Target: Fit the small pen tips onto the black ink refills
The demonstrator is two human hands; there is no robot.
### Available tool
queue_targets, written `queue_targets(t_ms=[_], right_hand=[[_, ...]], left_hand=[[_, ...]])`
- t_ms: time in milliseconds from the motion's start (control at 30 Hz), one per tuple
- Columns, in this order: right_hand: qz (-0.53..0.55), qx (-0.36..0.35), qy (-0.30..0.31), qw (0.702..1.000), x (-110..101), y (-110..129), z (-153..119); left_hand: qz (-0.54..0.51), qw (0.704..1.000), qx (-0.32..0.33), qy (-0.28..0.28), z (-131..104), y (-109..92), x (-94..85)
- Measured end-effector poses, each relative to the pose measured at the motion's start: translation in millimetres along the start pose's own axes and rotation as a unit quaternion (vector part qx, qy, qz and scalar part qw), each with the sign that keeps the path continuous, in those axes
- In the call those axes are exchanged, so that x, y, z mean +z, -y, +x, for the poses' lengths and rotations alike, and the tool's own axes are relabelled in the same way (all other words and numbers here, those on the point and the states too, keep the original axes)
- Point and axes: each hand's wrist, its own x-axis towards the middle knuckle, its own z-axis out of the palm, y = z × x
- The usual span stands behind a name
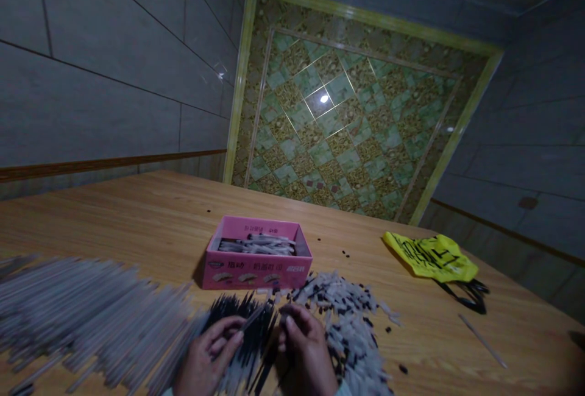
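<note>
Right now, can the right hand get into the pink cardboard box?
Likely yes: the pink cardboard box stands just beyond the right hand, its top open, no lid in the way.

The pink box [256,284] is carrying dark Chinese characters on its front, 动 and probably 吐司 coming through; its oval logo [222,265] and pale right-end characters [295,268] are appearing too blurred to read. The yellow bag [418,269] is showing bold black lettering, equally unreadable.

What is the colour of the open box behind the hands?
The open box is pink; the head view shows it.
</note>
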Motion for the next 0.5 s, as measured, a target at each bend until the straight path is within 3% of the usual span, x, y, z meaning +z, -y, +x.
queue_targets(t_ms=[67, 133, 500], right_hand=[[0.09, 0.056, 0.021, 0.994, 6, 0, -5], [0.123, 0.056, 0.037, 0.99, 6, -1, -6], [0.076, 0.058, -0.034, 0.995, -6, -12, -2]], left_hand=[[0.043, 0.999, 0.027, 0.016, 1, -2, -2.5], [0.088, 0.994, 0.053, 0.021, 1, -4, -3.8], [0.257, 0.943, 0.186, 0.095, 2, 3, -6.7]])
